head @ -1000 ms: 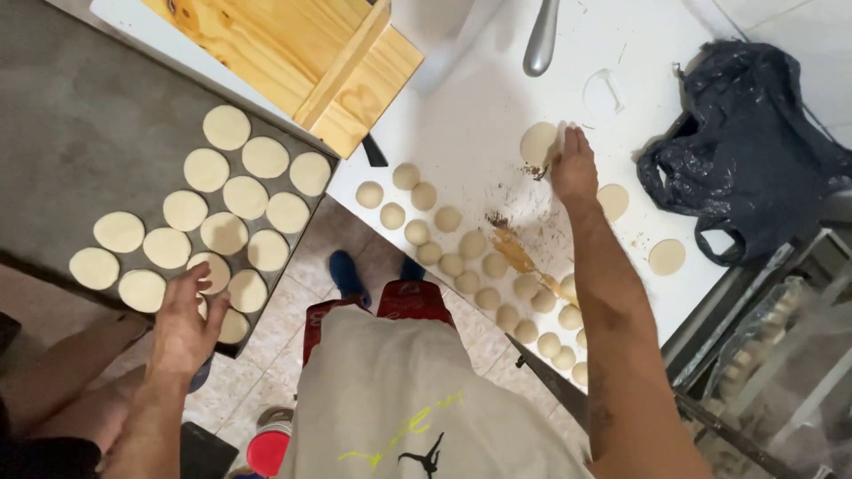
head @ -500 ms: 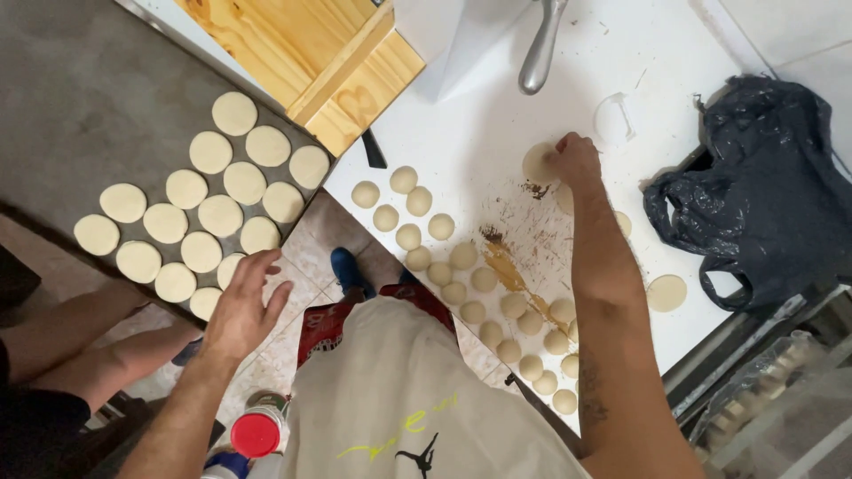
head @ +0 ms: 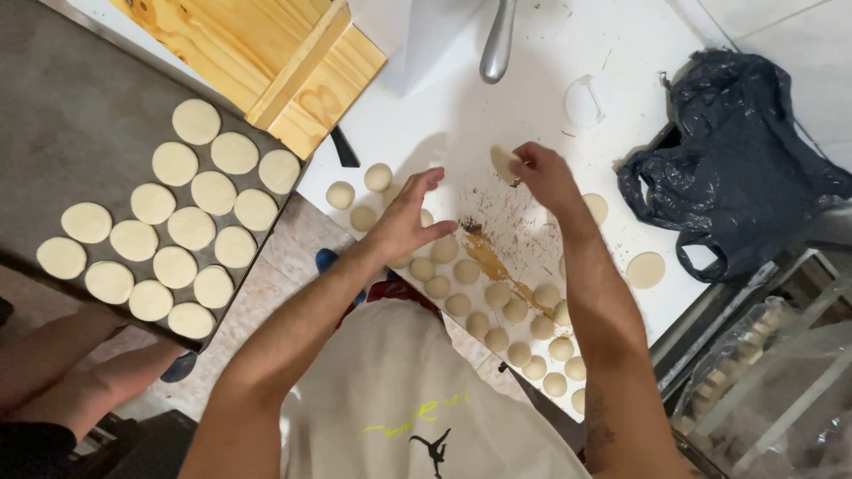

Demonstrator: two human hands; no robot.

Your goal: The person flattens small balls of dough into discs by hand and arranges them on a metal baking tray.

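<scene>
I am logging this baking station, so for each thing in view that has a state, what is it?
Right hand: pinching a flattened dough piece, lifted off the table.
Left hand: open, fingers spread, over the dough balls.
Dough balls: round, unpressed, in rows on the white table.
Dough discs: flattened, laid in rows on the dark tray.
Black bag: crumpled, lying open.

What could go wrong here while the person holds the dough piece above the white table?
The right hand pinches a flat dough piece by its edge only, so it may stretch or drop. The left hand hovers over the dough balls and could press some flat. The brown smear on the white table lies among the balls and might soil them.
</scene>
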